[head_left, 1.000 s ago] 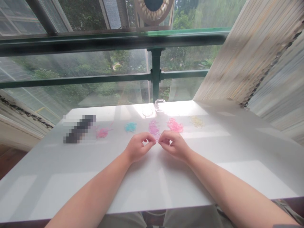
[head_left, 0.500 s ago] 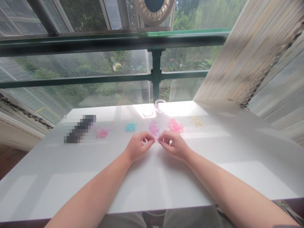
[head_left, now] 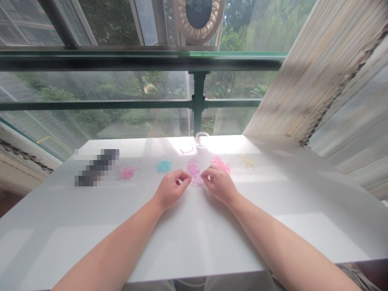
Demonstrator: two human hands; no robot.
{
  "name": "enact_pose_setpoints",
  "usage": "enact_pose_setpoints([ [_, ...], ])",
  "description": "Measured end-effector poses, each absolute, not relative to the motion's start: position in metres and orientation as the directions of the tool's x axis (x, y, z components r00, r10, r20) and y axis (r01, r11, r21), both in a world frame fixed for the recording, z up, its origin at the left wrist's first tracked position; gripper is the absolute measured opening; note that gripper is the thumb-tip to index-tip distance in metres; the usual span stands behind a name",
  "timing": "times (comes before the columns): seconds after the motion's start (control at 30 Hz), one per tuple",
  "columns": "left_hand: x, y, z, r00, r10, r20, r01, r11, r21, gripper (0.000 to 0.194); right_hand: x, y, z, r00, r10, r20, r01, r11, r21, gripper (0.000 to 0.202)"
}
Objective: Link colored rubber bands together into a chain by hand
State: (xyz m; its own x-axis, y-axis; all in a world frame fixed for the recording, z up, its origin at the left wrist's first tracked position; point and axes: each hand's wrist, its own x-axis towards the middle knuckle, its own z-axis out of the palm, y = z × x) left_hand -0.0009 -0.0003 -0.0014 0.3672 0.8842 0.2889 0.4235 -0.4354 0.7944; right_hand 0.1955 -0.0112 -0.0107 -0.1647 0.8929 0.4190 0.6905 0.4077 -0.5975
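Both hands rest on a white table (head_left: pixel 194 234) at the near edge of a purple pile of small rubber bands (head_left: pixel 193 167). My left hand (head_left: pixel 170 190) has thumb and forefinger pinched together; my right hand (head_left: pixel 218 184) is pinched the same way, just right of the pile. Whether a band is held between the fingertips is too small to tell. A gap of a few centimetres separates the two hands.
More piles lie in a row: pink (head_left: pixel 127 173), teal (head_left: pixel 164 166), bright pink (head_left: pixel 222 163), pale yellow (head_left: pixel 247 161). A clear round container (head_left: pixel 202 141) and its lid (head_left: pixel 186 148) stand behind. A blurred dark object (head_left: pixel 97 167) lies left. Window rail and fan (head_left: pixel 198 18) beyond.
My fingertips were touching a second ago; now the hands have drawn slightly apart. The view has tilted a little, shifting everything lower and left in the frame.
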Motion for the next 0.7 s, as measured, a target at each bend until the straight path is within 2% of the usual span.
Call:
enact_pose_setpoints([
  [0.17, -0.004, 0.003, -0.003, 0.333, 0.888, 0.316, 0.379, -0.433, 0.818, 0.025, 0.194, -0.001, -0.014, -0.156, 0.888, 0.432, 0.825, 0.358, -0.437, 0.016],
  [0.3, -0.005, 0.005, -0.004, 0.316, 0.897, 0.311, 0.331, -0.411, 0.849, 0.029, 0.190, 0.002, -0.013, -0.178, 0.898, 0.402, 0.867, 0.336, -0.368, 0.018],
  [0.57, -0.006, 0.007, -0.006, 0.300, 0.900, 0.315, 0.301, -0.403, 0.864, 0.031, 0.194, 0.002, -0.013, -0.206, 0.912, 0.355, 0.869, 0.337, -0.362, 0.022],
  [0.7, -0.008, 0.009, -0.007, 0.301, 0.900, 0.315, 0.306, -0.404, 0.862, 0.030, 0.197, 0.003, -0.018, -0.197, 0.909, 0.367, 0.868, 0.336, -0.366, 0.032],
])
